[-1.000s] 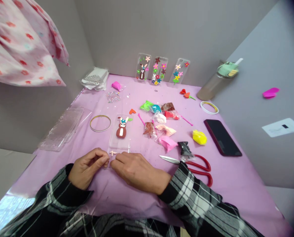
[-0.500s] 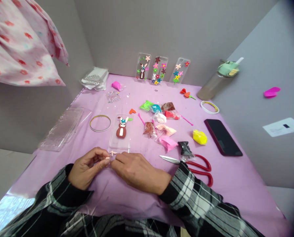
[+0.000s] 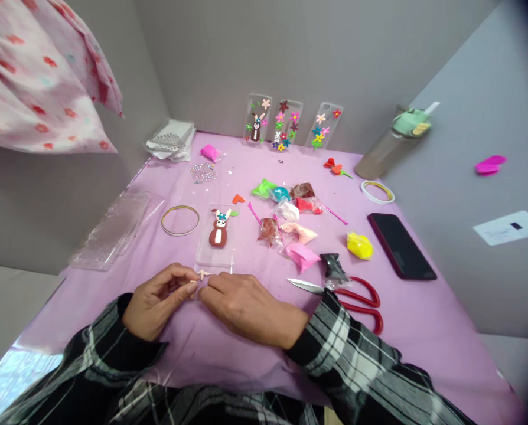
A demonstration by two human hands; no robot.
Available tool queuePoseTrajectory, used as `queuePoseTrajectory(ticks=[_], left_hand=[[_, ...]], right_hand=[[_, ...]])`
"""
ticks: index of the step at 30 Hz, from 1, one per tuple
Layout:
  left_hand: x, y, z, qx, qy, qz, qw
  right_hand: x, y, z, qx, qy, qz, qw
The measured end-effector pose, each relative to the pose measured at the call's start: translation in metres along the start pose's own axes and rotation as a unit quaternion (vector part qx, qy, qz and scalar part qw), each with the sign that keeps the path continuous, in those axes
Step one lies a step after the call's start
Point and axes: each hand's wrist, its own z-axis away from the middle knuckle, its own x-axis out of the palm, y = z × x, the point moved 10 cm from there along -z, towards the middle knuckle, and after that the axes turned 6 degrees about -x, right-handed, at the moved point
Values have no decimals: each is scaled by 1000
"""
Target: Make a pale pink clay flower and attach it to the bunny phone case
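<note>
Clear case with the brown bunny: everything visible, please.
The clear phone case lies flat on the purple table cover, long axis pointing away from the person. It looks like transparent plastic. A brown bunny with white belly, pale ears and teal bow sits on its far half. Small peach pieces rest at its near end, beside the left hand and right hand.

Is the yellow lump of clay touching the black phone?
Apart. The head view shows purple cloth between the yellow clay lump and the black phone.
</note>
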Motion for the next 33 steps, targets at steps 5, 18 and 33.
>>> queuePoseTrajectory(ticks=[5,18,33], left_hand=[[1,5,-1,14,7,5,1000],[3,-3,1,-10,-18,-16,1000],[4,-3,-1,-19,-22,-21,999]], right_hand=[[-1,0,-1,0,-2,-5,1000],[0,0,0,1,-1,-9,1000],[0,-1,1,1,4,-2,1000]])
